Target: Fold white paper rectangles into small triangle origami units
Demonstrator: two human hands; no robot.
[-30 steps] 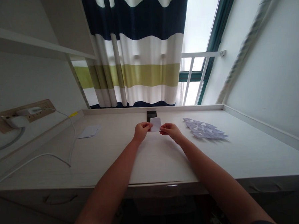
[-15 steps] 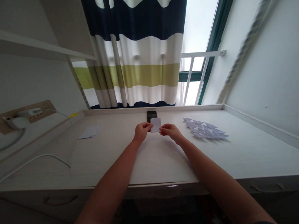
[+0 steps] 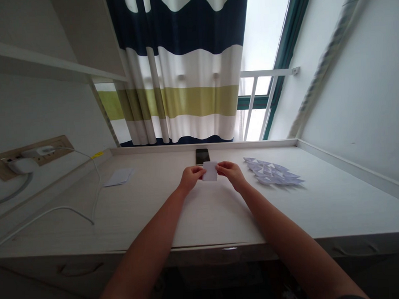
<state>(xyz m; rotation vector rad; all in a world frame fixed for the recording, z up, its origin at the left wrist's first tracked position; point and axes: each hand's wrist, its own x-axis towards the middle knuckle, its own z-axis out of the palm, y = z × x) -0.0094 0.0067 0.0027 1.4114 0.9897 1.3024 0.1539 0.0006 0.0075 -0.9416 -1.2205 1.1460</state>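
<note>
A small white piece of paper (image 3: pixel 210 171) is held up above the desk (image 3: pixel 216 220), between my two hands. My left hand (image 3: pixel 191 177) pinches its left edge with thumb and fingertips. At the upper right edge, the fingers of my right hand (image 3: pixel 230 172) are closed on the same paper. Just behind the paper lies a dark phone (image 3: pixel 202 156), its near end partly covered. To the right of my right hand, several folded white paper pieces (image 3: pixel 272 171) with pointed ends lie in overlapping rows.
A small stack of white paper (image 3: pixel 119 176) lies at the left of the desk. White cables (image 3: pixel 96 190) run across the left side from a wall socket (image 3: pixel 29 156). A raised ledge (image 3: pixel 152 149) borders the back, below a striped curtain (image 3: pixel 182 70).
The paper has moved slightly down and to the right, uncovering more of the phone. My right hand has shifted from its lower right edge to its upper right.
</note>
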